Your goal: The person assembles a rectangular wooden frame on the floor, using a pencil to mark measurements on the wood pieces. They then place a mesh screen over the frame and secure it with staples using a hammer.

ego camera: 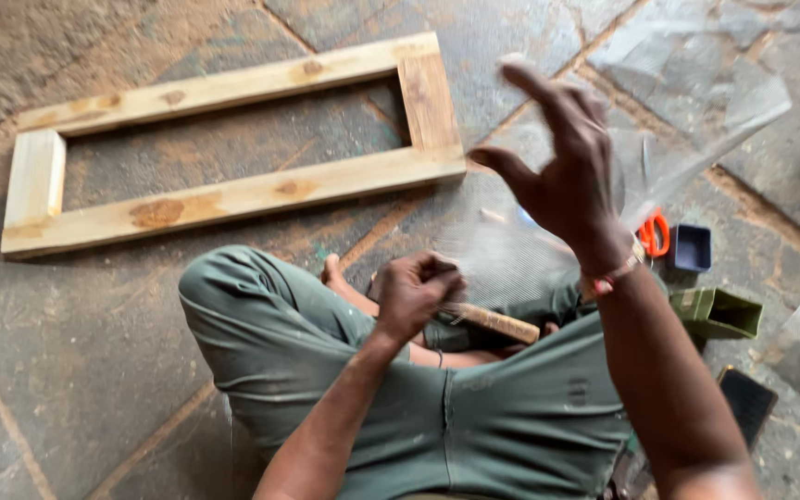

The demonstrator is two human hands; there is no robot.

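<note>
Open stone floor [94,370] to the left of the knee, free for passing, and more bare stone inside the wooden frame [233,139] lying ahead. On the right, tight going: scissors [655,231], blue box [692,247], green box [719,313] and a dark flat thing [745,400] close together beside the leg, with clear sheets [696,93] spread beyond. Between the raised right hand [567,171] and left hand [416,292], a blurred mesh [502,250] across the lap.
</note>
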